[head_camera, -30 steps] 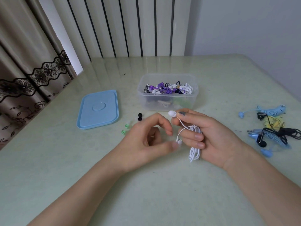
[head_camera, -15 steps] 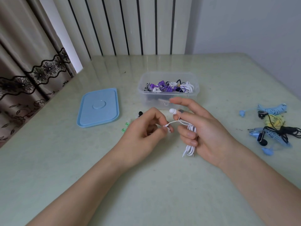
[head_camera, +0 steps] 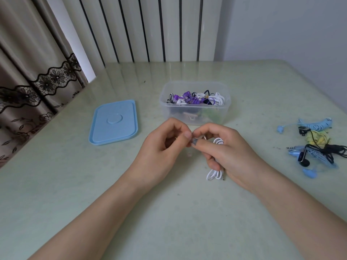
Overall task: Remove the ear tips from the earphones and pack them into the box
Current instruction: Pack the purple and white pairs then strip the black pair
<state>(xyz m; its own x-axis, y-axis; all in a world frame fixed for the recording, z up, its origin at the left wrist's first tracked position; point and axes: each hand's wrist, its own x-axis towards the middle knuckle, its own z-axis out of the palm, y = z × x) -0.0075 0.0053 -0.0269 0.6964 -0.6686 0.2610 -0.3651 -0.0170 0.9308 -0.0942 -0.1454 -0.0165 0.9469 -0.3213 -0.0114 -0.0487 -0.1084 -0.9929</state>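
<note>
Head view: both hands are meeting mid-desk, just in front of the clear box (head_camera: 195, 117). Right hand (head_camera: 231, 152) is gripping the coiled white earphones (head_camera: 216, 173), lower fingers curled round the bundle so the cable isn't flopping; loops are sticking out above the fist and hanging below it, with the plug at the bottom. Thumb and forefinger are pinching one earbud end up toward the left hand. Left hand (head_camera: 163, 147) is curled too, thumb and forefinger pinching at that same spot, probably working the ear tip off. The tip itself is hidden behind the fingertips, so I can't tell whether it's on or off.

The box is sitting toward the far edge of the desk, open, already holding purple, white and black earphones. Its blue lid (head_camera: 114, 121) is lying flat to the left of it, out of the way for dropping things in. A tangle of blue, yellow and black earphones (head_camera: 317, 145) is waiting near the right edge, looking like the next ones to do. A small pale bit is lying on the desk under the hands, too blurred to identify.
</note>
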